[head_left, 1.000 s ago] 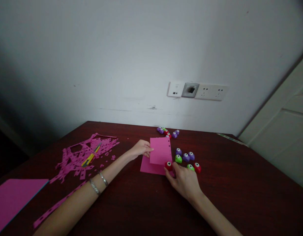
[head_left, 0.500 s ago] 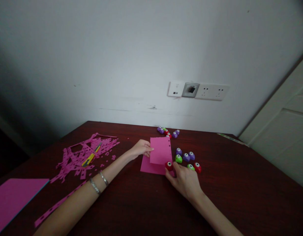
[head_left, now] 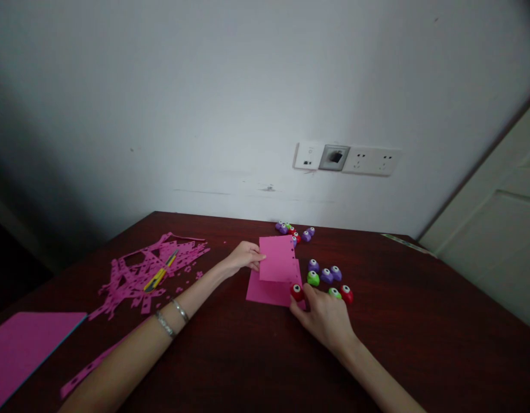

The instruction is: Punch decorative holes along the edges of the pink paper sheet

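Between its thumb and fingers, my left hand [head_left: 246, 255] pinches the left edge of a small pink paper card [head_left: 276, 258], raised off the table. Punched notches run along that card's right edge. Beneath it a second pink sheet [head_left: 269, 292] lies flat on the table. My right hand [head_left: 325, 315] is closed around a red craft punch [head_left: 296, 292] with a black-and-white round top, at the right front corner of the lower sheet. Beside that hand stand a green punch [head_left: 313, 279], a purple punch [head_left: 327, 276] and another red punch [head_left: 346, 294].
More small punches [head_left: 283, 228] cluster at the back, near the wall. On the left lie pink paper scraps [head_left: 136, 272] with a yellow utility knife [head_left: 162, 272] on top. A large pink sheet [head_left: 28, 350] covers the front left corner. Wall sockets [head_left: 370, 160] sit behind.
My left hand has shifted the pink card slightly left and up, away from the red punch. My right hand stays in almost the same place with the punch.
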`<state>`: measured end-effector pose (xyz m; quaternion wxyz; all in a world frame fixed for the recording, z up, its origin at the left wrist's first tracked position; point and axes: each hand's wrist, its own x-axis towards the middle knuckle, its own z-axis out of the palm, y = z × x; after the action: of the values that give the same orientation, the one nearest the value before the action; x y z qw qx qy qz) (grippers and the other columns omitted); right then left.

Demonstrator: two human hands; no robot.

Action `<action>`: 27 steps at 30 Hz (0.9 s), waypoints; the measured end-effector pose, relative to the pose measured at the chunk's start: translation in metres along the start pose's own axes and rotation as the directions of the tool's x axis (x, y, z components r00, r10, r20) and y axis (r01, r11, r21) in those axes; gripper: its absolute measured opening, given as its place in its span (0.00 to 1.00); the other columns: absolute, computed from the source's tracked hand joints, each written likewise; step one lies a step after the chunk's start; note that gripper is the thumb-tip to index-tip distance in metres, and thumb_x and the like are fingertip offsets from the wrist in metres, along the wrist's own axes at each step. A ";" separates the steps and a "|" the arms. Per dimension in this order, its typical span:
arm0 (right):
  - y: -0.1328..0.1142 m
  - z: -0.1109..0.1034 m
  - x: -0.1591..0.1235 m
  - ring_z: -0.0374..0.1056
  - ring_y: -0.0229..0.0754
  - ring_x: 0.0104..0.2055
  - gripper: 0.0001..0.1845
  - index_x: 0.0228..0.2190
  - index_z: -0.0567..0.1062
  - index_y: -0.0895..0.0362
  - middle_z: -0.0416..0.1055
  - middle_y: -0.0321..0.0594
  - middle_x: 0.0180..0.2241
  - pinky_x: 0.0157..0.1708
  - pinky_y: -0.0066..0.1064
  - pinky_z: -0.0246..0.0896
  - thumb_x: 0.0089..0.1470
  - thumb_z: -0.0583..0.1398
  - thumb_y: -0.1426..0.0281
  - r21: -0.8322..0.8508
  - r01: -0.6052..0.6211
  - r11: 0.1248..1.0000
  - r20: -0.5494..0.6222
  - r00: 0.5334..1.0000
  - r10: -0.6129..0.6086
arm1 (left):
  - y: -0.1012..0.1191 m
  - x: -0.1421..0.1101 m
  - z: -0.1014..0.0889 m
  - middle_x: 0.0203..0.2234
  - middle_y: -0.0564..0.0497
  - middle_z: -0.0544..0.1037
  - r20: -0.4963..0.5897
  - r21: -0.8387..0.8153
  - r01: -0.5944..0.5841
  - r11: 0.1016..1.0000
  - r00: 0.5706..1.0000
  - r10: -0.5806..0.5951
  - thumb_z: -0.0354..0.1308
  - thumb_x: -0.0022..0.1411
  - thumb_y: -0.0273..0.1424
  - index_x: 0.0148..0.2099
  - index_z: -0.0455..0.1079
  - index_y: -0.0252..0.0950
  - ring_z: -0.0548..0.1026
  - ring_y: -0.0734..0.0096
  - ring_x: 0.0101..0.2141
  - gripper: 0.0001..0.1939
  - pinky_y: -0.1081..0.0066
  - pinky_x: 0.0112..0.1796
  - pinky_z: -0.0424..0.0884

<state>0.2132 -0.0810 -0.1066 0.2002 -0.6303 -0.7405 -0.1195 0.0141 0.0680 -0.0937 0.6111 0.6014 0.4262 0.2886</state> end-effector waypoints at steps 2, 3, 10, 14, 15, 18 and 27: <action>0.000 0.001 -0.001 0.66 0.38 0.20 0.12 0.25 0.68 0.56 0.73 0.35 0.21 0.20 0.27 0.35 0.53 0.54 0.61 0.000 0.002 1.000 -0.001 1.000 -0.002 | 0.000 0.000 0.000 0.19 0.50 0.75 0.000 -0.001 -0.001 1.000 1.000 0.001 0.62 0.49 0.28 0.28 0.68 0.29 0.73 0.75 0.20 0.07 0.70 0.27 0.72; 0.000 0.001 -0.001 0.66 0.38 0.19 0.13 0.24 0.68 0.56 0.72 0.35 0.21 0.20 0.27 0.35 0.53 0.54 0.61 -0.001 0.002 1.000 -0.001 1.000 -0.002 | 0.001 0.000 0.000 0.19 0.50 0.75 0.000 -0.001 0.000 1.000 1.000 0.000 0.63 0.49 0.28 0.28 0.68 0.29 0.73 0.74 0.20 0.07 0.70 0.27 0.72; 0.002 -0.003 0.000 0.64 0.37 0.18 0.17 0.20 0.66 0.56 0.69 0.35 0.17 0.20 0.27 0.40 0.53 0.53 0.59 0.072 -0.049 0.996 0.004 0.999 0.048 | 0.004 0.000 -0.006 0.20 0.48 0.76 -0.004 0.008 0.008 1.000 1.000 -0.008 0.62 0.49 0.28 0.29 0.68 0.29 0.74 0.73 0.21 0.08 0.70 0.27 0.72; 0.008 -0.015 0.007 0.62 0.35 0.19 0.18 0.19 0.63 0.56 0.66 0.33 0.16 0.21 0.26 0.47 0.54 0.53 0.59 0.314 -0.112 0.943 0.063 0.993 0.097 | 0.005 -0.002 -0.007 0.19 0.48 0.75 0.011 0.029 0.022 0.999 1.000 -0.022 0.63 0.49 0.29 0.30 0.69 0.28 0.74 0.73 0.21 0.09 0.71 0.27 0.71; 0.010 -0.019 0.009 0.61 0.35 0.19 0.18 0.19 0.62 0.55 0.65 0.33 0.16 0.21 0.26 0.48 0.54 0.52 0.59 0.379 -0.118 0.918 0.074 0.992 0.097 | 0.005 -0.002 -0.007 0.19 0.48 0.75 0.016 0.037 0.027 0.999 0.999 -0.028 0.63 0.48 0.30 0.30 0.69 0.28 0.74 0.73 0.21 0.09 0.71 0.26 0.71; 0.016 -0.029 0.009 0.58 0.35 0.19 0.18 0.20 0.60 0.55 0.62 0.32 0.17 0.21 0.26 0.50 0.56 0.51 0.58 0.517 -0.118 0.848 0.096 0.992 0.080 | 0.005 -0.003 -0.007 0.19 0.49 0.75 0.044 0.052 0.038 0.998 0.998 -0.041 0.63 0.48 0.30 0.29 0.69 0.29 0.74 0.73 0.21 0.09 0.71 0.27 0.71; 0.038 -0.047 -0.013 0.60 0.37 0.25 0.19 0.23 0.65 0.56 0.65 0.35 0.22 0.26 0.28 0.54 0.57 0.48 0.58 0.570 -0.167 0.804 0.262 0.965 0.014 | -0.005 -0.003 -0.005 0.19 0.48 0.76 0.140 0.109 0.064 0.992 0.987 -0.079 0.63 0.47 0.31 0.28 0.70 0.30 0.74 0.72 0.21 0.09 0.70 0.27 0.71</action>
<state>0.2593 -0.1059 -0.0733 0.2977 -0.5821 -0.7287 0.2037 0.0079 0.0677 -0.0973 0.6182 0.6359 0.4167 0.1997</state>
